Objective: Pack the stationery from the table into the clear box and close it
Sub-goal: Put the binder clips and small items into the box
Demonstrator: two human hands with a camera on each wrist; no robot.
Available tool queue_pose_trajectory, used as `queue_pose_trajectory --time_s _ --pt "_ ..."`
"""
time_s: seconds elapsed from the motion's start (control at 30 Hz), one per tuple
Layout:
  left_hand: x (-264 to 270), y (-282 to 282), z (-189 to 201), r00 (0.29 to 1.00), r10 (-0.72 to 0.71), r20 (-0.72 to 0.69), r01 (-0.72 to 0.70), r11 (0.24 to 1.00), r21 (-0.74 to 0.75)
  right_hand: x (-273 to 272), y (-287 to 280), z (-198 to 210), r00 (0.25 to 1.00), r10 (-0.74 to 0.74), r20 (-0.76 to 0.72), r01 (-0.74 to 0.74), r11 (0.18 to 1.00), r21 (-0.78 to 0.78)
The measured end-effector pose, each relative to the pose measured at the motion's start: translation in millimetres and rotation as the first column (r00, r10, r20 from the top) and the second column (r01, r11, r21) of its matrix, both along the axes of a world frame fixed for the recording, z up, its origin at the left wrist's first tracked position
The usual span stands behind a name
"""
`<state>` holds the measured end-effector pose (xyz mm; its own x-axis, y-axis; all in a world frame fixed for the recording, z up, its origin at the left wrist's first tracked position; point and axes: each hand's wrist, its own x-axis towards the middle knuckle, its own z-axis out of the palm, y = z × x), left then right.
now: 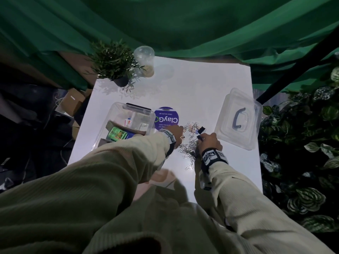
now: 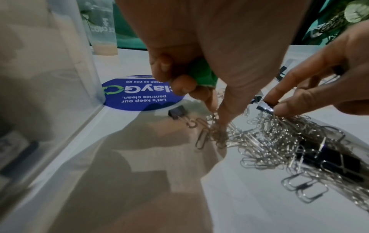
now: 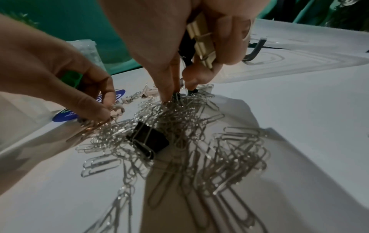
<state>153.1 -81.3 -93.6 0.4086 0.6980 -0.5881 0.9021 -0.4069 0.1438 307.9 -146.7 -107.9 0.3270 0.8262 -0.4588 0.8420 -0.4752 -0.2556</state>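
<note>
A pile of silver paper clips (image 1: 189, 145) with black binder clips (image 3: 148, 141) mixed in lies on the white table (image 1: 201, 85). It sits between the open clear box (image 1: 117, 114) on the left and the box's lid (image 1: 238, 120) on the right. My left hand (image 2: 218, 116) keeps a small green item (image 2: 201, 74) under its curled fingers and pinches paper clips at the pile's left edge. My right hand (image 3: 177, 93) clasps gold clips (image 3: 201, 41) in its palm, its fingertips down in the pile at a black clip. Several packed items lie in the box.
A round blue sticker (image 1: 166, 118) lies on the table just behind the pile. A potted plant (image 1: 114, 65) and a clear plastic cup (image 1: 145, 61) stand at the back left. Green curtain hangs behind, and leafy foliage (image 1: 302, 162) borders the right edge.
</note>
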Motion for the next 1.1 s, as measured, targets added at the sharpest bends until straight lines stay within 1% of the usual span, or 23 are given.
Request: queue_pose_trajectory --time_s 0.07,0.13,0.23,0.33,0.4,0.5,0.6,0.7,0.77,0.83,0.93,1.1 --pt "-2.5 0.3 2.4 1.000 0.000 0.012 0.000 1.000 0.027 -3.0 2.6 0.3 1.000 0.002 -0.004 -0.002 1.000 -0.010" --pt "-5.6 0.4 1.3 1.000 -0.030 0.006 0.029 0.996 0.084 -4.1 5.5 -0.2 0.999 -0.034 -0.038 0.033 0.999 -0.023" --pt "-6.5 3.0 -2.9 0.985 -0.162 -0.053 0.168 0.974 0.152 -5.7 8.6 -2.0 0.991 -0.098 -0.089 0.094 0.994 -0.050" --pt "-1.9 5.9 -0.6 0.939 -0.304 -0.161 0.330 0.928 0.173 -5.9 10.1 -2.3 0.984 -0.138 -0.113 0.133 0.990 -0.055" --pt "-0.1 5.4 -1.8 0.917 -0.352 -0.187 0.386 0.900 0.202 -5.8 10.1 -2.7 0.983 -0.146 -0.114 0.140 0.988 -0.060" --pt "-1.0 0.7 -3.7 0.936 -0.311 -0.163 0.343 0.909 0.236 -6.6 8.0 -4.5 0.986 -0.131 -0.102 0.129 0.991 -0.028" --pt "-0.1 -1.7 2.5 0.952 -0.267 -0.153 0.297 0.926 0.234 -6.6 5.5 -6.6 0.989 -0.100 -0.109 0.100 0.995 -0.005" --pt "4.0 -2.1 6.8 0.942 -0.299 -0.155 0.325 0.926 0.191 -5.4 4.7 -6.8 0.993 -0.071 -0.097 0.070 0.997 -0.017" --pt "6.0 -4.4 8.0 0.929 -0.327 -0.175 0.353 0.925 0.143 -5.4 4.2 -5.8 0.992 -0.083 -0.097 0.082 0.997 -0.013" --pt "7.5 -7.1 9.3 0.917 -0.344 -0.203 0.373 0.919 0.127 -5.5 3.4 -4.0 0.988 -0.107 -0.113 0.107 0.994 -0.008" --pt "9.1 -10.4 9.5 0.910 -0.357 -0.212 0.386 0.916 0.112 -5.5 1.8 -2.9 0.978 -0.142 -0.152 0.144 0.990 0.001" --pt "11.7 -12.3 3.5 0.916 -0.351 -0.193 0.378 0.916 0.133 -3.9 -2.9 -4.7 0.953 -0.165 -0.253 0.169 0.986 -0.005"
